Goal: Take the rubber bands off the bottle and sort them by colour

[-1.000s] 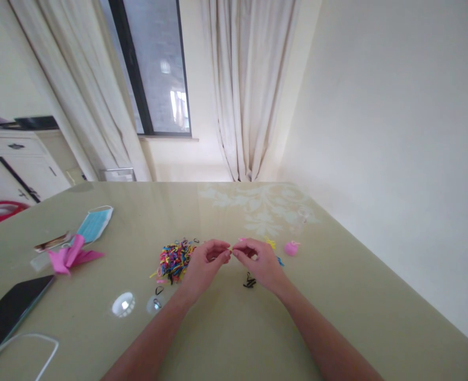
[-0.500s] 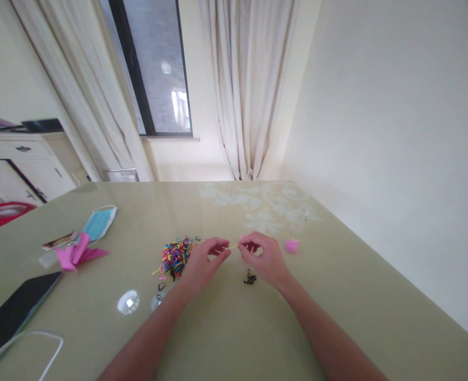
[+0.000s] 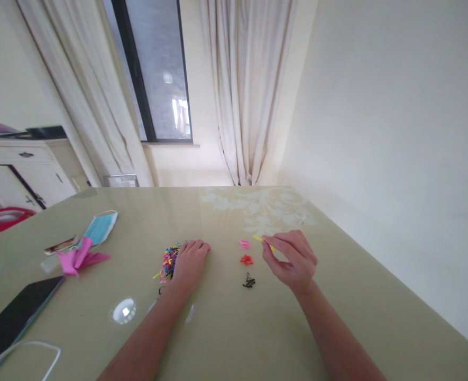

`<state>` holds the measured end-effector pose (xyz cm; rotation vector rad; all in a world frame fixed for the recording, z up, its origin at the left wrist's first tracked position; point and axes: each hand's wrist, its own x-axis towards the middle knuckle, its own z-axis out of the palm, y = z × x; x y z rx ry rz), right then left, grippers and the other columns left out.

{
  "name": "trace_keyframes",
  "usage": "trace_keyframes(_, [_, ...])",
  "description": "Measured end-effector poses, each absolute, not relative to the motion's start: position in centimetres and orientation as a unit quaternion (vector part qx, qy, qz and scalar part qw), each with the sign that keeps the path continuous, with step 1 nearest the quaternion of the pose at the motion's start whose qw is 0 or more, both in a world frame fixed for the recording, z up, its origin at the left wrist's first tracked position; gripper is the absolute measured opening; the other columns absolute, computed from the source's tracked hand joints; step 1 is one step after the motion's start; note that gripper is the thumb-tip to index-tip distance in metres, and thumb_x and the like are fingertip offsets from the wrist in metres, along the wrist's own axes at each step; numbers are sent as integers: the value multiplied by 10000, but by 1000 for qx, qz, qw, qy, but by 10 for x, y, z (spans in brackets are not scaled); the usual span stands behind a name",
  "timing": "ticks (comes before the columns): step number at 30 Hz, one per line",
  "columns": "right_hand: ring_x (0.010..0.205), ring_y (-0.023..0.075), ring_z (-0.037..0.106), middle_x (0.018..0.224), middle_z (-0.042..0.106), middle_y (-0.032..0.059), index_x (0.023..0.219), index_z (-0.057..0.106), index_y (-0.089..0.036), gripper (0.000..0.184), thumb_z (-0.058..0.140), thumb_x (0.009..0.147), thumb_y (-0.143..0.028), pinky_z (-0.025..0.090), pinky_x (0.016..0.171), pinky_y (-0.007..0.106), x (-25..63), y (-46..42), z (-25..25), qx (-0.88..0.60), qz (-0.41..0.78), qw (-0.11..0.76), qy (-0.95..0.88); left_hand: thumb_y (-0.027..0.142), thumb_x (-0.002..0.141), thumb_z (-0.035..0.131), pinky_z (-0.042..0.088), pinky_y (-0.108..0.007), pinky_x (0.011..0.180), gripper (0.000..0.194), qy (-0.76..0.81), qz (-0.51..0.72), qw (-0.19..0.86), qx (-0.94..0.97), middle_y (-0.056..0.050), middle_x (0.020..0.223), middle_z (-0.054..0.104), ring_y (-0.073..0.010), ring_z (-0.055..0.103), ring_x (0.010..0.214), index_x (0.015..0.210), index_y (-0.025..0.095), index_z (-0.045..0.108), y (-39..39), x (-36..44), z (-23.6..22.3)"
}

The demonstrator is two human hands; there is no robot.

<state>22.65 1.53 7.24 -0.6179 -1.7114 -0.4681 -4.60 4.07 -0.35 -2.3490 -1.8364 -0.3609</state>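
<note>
My left hand (image 3: 192, 260) lies palm down over the right side of a heap of small coloured rubber bands (image 3: 171, 259). Its fingers are bent forward over the heap and not gripped round anything I can see; the fingertips are hidden. Between thumb and forefinger, my right hand (image 3: 293, 258) pinches a yellow rubber band (image 3: 258, 238), held just above the table. Left of this hand, small groups of pink rubber bands (image 3: 244, 244), red rubber bands (image 3: 247, 260) and black rubber bands (image 3: 249, 281) lie in a column.
On the table (image 3: 226, 333), a blue face mask (image 3: 101, 228), a folded pink paper shape (image 3: 81, 258), a dark phone-like slab (image 3: 19, 317) and a white cable (image 3: 39, 344) lie at left. A small clear object (image 3: 301, 216) is at far right. A wall (image 3: 396, 159) borders the right.
My hands have parted: the left moved back onto the heap, the right moved right with the yellow rubber band. The red and pink groups, earlier mostly covered by the right hand, now show.
</note>
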Motion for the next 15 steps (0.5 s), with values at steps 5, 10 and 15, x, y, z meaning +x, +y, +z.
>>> trace_keyframes(5, [669,174,589,821,717,46,859,751,-211,104,665,901,-252,461,756,375,254,53,53,-482,-136,565,-656,210,1014,483,457,-419,934,237,-615,-143,81,-772,-107,1070,739,-294,652,1068,1027,210,720,42,-47,-2])
trace_keyframes(10, [806,213,617,921,713,66,744,782,-224,119,692,814,-259,400,788,373,274,76,26,-662,12,354,-661,214,1017,480,468,-405,914,229,-617,-194,65,-760,-109,1051,743,-291,655,1033,1053,199,706,44,-49,-1])
trace_keyframes(15, [1008,254,603,1008,702,56,734,801,-265,140,703,829,-235,335,867,399,272,74,15,-663,15,262,-701,173,974,519,495,-390,935,215,-599,-256,3,-759,-92,1036,742,-270,663,1008,1036,200,723,46,-54,-4])
